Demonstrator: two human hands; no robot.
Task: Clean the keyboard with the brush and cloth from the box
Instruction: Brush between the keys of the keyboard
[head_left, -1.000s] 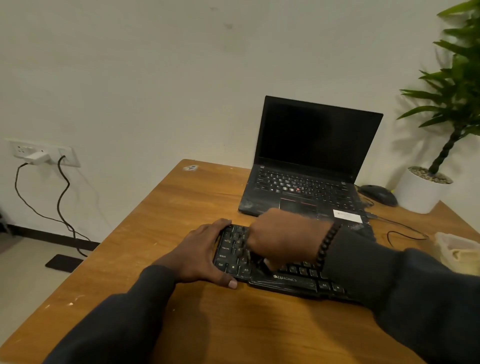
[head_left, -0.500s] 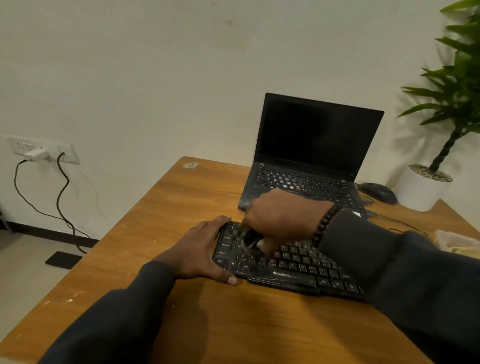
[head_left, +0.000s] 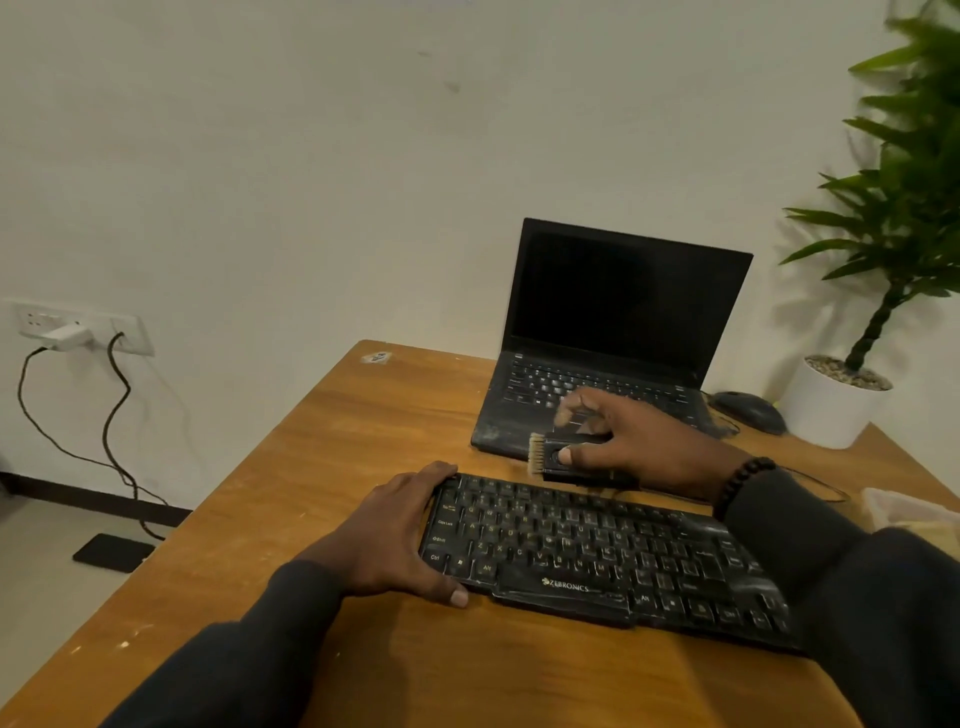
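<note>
A black keyboard (head_left: 597, 556) lies on the wooden table (head_left: 332, 467), dusty between its keys. My left hand (head_left: 395, 540) grips the keyboard's left end, thumb along the front edge. My right hand (head_left: 634, 441) holds a small black brush (head_left: 566, 460) just above the keyboard's far edge, its pale bristles pointing left. The thumb presses on the brush body. At the right edge shows a pale box (head_left: 914, 512), partly hidden by my right sleeve. No cloth can be made out.
An open black laptop (head_left: 613, 332) stands right behind the brush. A black mouse (head_left: 748, 410) and a white potted plant (head_left: 836, 405) sit at the back right, with thin cables beside them. A wall socket (head_left: 78, 330) with hanging cables is at the left.
My right hand has lifted the brush off the keys at the left end and moved it back and right, past the keyboard's far edge. The left hand has kept its grip.
</note>
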